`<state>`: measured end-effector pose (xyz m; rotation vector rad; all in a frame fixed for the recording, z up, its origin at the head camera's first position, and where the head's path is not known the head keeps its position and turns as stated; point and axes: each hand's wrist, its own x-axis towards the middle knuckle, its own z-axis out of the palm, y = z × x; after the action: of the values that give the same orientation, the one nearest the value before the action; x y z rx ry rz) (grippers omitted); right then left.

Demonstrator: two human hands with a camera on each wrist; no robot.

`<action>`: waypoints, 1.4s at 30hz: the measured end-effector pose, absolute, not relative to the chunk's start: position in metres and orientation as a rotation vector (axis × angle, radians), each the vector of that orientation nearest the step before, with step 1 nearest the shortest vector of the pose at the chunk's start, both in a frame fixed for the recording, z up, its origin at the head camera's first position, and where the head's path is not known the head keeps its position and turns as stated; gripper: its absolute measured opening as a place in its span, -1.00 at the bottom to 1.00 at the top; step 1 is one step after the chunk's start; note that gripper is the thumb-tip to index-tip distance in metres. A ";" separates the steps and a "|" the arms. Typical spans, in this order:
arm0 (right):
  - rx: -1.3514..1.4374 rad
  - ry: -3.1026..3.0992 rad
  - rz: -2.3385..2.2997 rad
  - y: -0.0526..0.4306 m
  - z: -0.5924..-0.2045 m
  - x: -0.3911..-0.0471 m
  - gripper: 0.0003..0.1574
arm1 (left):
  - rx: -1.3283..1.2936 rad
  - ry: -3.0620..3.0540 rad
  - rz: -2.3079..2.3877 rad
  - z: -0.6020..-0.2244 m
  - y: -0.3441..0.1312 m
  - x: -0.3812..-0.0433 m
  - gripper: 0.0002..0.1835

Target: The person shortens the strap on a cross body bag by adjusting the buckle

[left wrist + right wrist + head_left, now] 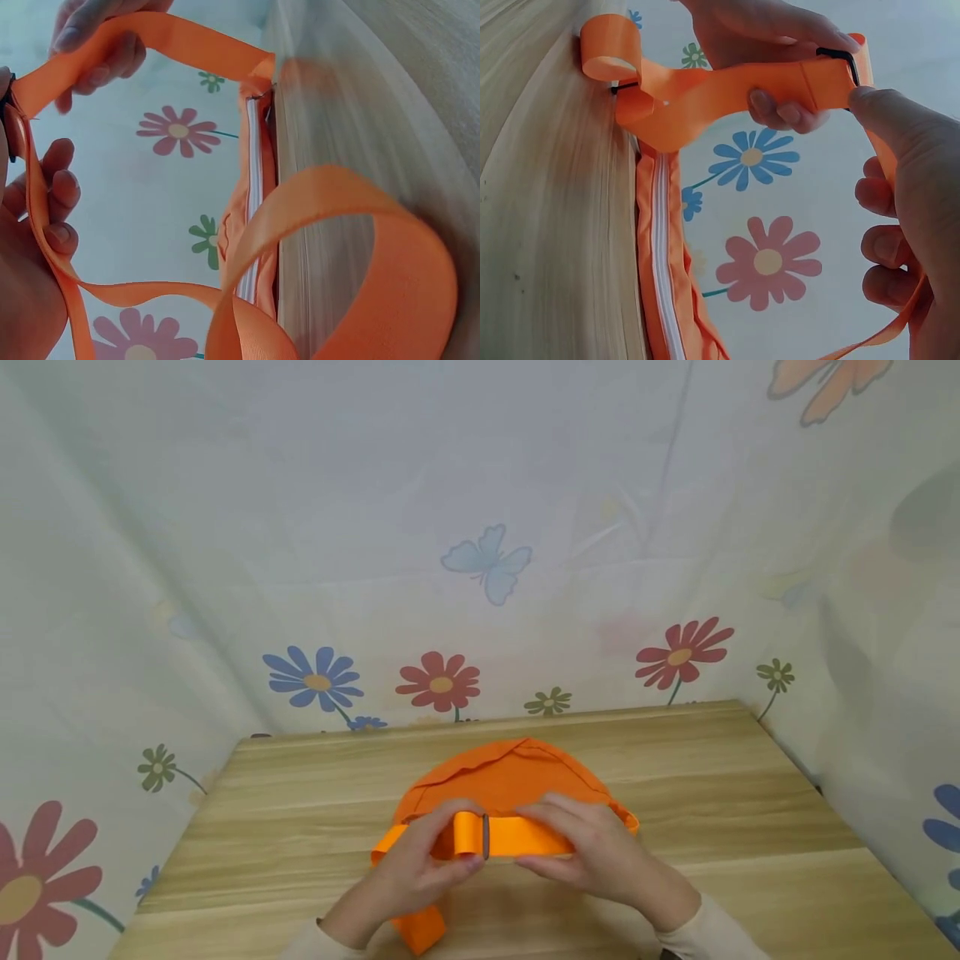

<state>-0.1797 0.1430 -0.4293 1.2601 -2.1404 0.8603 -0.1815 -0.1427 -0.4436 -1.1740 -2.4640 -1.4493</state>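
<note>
An orange fabric waist bag [510, 777] lies on the table, its white zipper [662, 255] showing in both wrist views. Its orange strap [528, 837] is lifted toward the camera and runs through a dark slide buckle [486, 837]. My left hand [420, 860] grips the strap just left of the buckle, thumb tip at the buckle's lower end. To the right of it, my right hand [600, 852] pinches the strap between thumb and fingers. A loose strap end [420, 929] hangs below my left hand, and a strap loop [420, 270] curls near the left wrist camera.
The wood-grain table [712, 777] extends around the bag on both sides. Behind and beside it hangs a pale curtain [360, 527] printed with flowers and butterflies.
</note>
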 end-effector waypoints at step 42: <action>1.337 -1.984 0.944 0.127 -0.437 -0.180 -0.33 | -1.202 -2.383 -1.384 -0.443 -0.135 -0.186 -0.38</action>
<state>-0.1795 0.1269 -0.4374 1.3371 -1.9836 0.9436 -0.1858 -0.1347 -0.4431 -1.2021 -2.3830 -1.3844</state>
